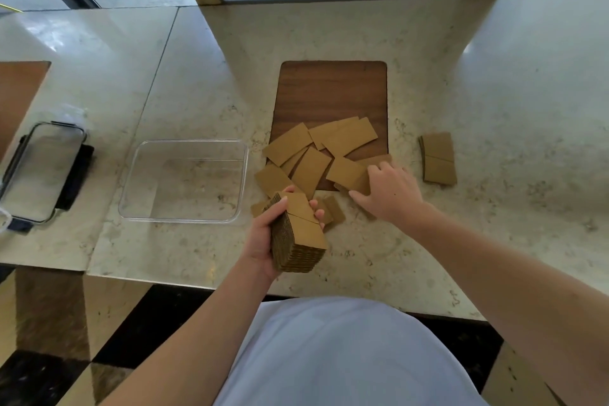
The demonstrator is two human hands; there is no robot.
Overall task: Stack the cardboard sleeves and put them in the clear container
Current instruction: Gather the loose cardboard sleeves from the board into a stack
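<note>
Left hand [263, 234]: lower centre of frame, fingers and thumb curled round a thick stack of sleeves [298, 234], held just above the worktop [494, 109]; corrugated edges face the camera.
Right hand [387, 189]: right of centre, palm down, fingers spread and fairly straight, fingertips resting on loose sleeves at the lower right corner of the board; holds nothing.
Loose sleeves [309, 171]: about ten flat brown pieces scattered centre frame, overlapping, some on the board's lower end, some on the stone; a few lie partly hidden behind the held stack.
Second small stack [438, 158]: on the stone, right of the board, apart from the scatter and beyond the right hand.
Clear container [184, 145]: left of centre, lidless, nothing inside; its right wall sits just beside the leftmost loose sleeves.
Wooden board [333, 92]: dark, rounded corners, centre frame, upper part bare.
Lid [39, 171]: far left, clear panel with dark clips, well apart from the sleeves.
Obstruction: the held stack covers the sleeves nearest the front edge; the right hand covers part of the scatter.
</note>
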